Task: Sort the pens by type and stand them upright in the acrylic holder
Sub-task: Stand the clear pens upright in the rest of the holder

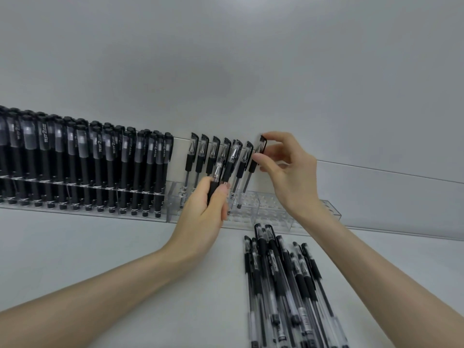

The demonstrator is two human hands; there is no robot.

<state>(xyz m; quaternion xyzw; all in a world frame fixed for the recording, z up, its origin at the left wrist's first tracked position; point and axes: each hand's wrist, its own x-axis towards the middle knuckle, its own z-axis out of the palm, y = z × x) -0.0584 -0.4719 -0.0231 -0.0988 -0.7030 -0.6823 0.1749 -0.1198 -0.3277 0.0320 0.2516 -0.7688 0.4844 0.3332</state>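
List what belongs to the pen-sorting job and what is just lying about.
Job: acrylic holder; standing black pens; standing clear pens; loose pen pile; left hand gripping a pen; right hand pinching a capped pen.
Idle: only the table and wall.

We see of this person only two arms and their hands. The left forearm, at eight o'clock in our view, is bare from the picture's edge to the wrist, and the right forearm, at four o'clock, is bare likewise. Both are slender and smooth. They look broadest at the lower edge, where the wide lens stretches them, and taper to narrow wrists. The left hand, just below centre, has faint knuckle ridges across its back, and its thumb ends in a short, rounded nail. The right hand, toward three o'clock, has long, slim fingers with short nails.
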